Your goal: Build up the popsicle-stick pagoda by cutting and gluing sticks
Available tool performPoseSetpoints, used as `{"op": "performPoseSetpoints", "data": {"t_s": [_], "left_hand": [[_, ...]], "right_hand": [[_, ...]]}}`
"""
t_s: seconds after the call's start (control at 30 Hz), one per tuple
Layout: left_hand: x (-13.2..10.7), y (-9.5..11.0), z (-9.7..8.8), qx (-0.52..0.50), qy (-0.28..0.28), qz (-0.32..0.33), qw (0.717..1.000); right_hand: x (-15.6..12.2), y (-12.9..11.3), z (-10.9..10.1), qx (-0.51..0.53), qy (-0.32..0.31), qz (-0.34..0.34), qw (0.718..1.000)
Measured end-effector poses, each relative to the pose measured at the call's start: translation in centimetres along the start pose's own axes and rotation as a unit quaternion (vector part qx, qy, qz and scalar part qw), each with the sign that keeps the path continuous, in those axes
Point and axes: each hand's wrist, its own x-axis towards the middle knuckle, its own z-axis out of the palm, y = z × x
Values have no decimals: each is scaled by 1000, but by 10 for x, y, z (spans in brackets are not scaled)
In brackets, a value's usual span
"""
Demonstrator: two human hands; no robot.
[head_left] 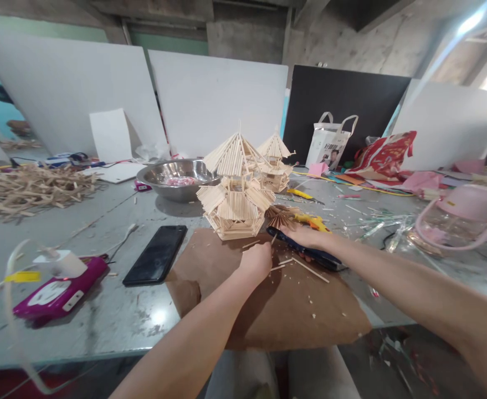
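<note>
My right hand (301, 237) is wrapped round a long dark blue hand tool (326, 259), which looks like pliers or cutters. My left hand (256, 260) is closed in a pinch on a thin wooden stick (273, 239), its tip up by the tool's head. Both hands are over a brown paper sheet (309, 310), where loose cut sticks (309, 270) and small chips lie. Just beyond stands a pavilion model (237, 194) built of wooden sticks, with a pointed roof. Behind it is a second stick model (275, 160).
A black phone (155, 256) and a purple power strip (62, 291) lie at left. Further back are a metal bowl (172, 191) and a heap of sticks (31, 191). A yellow glue gun (313, 221), a yellow cutter knife (300, 193) and a pink-lidded container (471, 208) are at right.
</note>
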Motion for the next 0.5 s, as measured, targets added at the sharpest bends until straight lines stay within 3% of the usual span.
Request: {"op": "performPoseSetpoints", "data": {"t_s": [0.1,0.17,0.3,0.5], "left_hand": [[0,-2,-2,1,13,-1,1000],[0,-3,-4,0,25,-6,1000],[1,-5,-7,-49,71,-11,996],[4,-12,-4,-224,141,71,962]], "right_hand": [[-4,-1,-5,-5,-74,13,997],[-6,-5,-9,-56,-84,6,995],[-14,-17,-15,-156,-11,-12,988],[-26,-16,-16,-99,37,-123,987]]}}
